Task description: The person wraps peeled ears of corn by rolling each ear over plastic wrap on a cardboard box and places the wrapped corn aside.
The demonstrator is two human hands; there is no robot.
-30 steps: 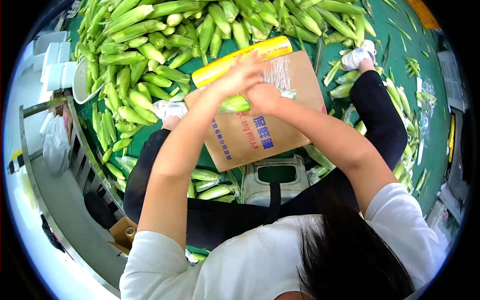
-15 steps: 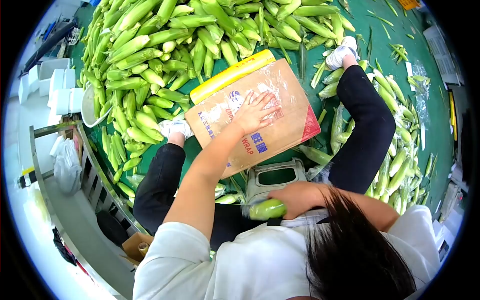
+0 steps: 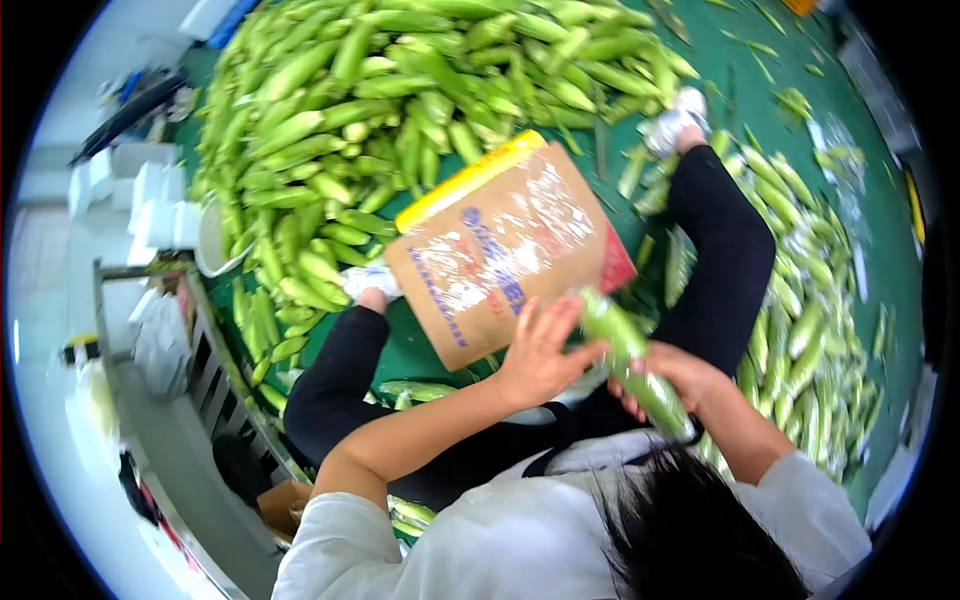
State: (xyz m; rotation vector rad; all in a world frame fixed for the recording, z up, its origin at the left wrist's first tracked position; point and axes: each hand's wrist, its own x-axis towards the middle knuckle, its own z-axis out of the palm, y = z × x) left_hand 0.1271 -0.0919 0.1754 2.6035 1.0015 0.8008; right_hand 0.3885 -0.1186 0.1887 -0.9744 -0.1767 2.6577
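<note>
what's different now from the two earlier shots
The wrapped ear, on the cardboard box at first, then by the lap, is now out in front of the body, held in the right hand. The left hand has left the box top, coming back toward the body, its fingers spread close to the ear. The box, yellow roll and corn pile look unmoved.

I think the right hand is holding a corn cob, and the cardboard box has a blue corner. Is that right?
Not quite: the corner of the cardboard box is red, as the head view shows. The right hand does hold a corn cob.
</note>
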